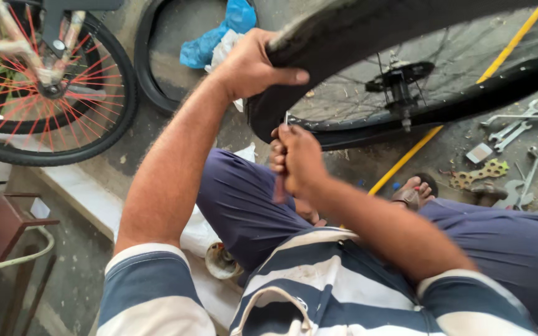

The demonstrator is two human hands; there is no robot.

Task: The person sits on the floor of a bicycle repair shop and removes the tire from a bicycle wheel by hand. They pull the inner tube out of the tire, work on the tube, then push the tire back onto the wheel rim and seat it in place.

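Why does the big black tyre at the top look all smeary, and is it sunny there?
Head view: the tyre by the left hand sits close to the camera, so its top edge smears; the spanners on the floor look sharper; the light is soft daylight, with no hard shadows or glare.

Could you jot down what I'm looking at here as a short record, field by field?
Setting: concrete floor, person seated
Left hand: grips the black tyre at its edge
Right hand: closed on a thin tool with a reddish handle, tip at the rim
Wheel: spoked, black hub showing
Floor at right: spanners, yellow line
At left: bicycle wheel with red spokes
Behind: blue bag
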